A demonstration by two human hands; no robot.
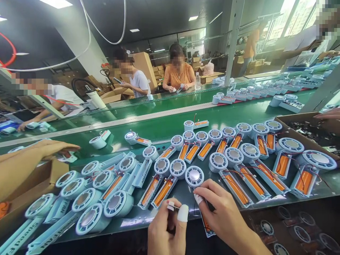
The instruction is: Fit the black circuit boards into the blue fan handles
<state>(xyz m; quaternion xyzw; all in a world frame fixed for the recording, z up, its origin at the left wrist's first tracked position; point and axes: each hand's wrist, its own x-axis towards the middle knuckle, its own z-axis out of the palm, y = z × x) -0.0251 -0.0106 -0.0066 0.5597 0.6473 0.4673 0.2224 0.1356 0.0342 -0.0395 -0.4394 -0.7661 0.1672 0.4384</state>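
My right hand (pixel 223 212) is closed over the handle of a light blue handheld fan (pixel 194 176), its fingertips near the neck. The fan's round head with a silver centre faces up, and the handle's lower end shows below my palm. My left hand (pixel 170 226) is beside it, thumb and forefinger pinched together. White tape wraps the left thumb and a right fingertip. A small dark and white piece shows between the left fingers, too small to name. Left of the fan lie two opened fans (pixel 166 189) with orange batteries in their handles.
Several opened fans (pixel 240 189) lie to the right, and closed-handle fans (pixel 89 217) crowd the left. A green conveyor belt (pixel 162 122) runs behind. Cardboard boxes stand at right (pixel 300 118) and left (pixel 57 173). A co-worker's arm (pixel 34 156) reaches in from the left; people sit across.
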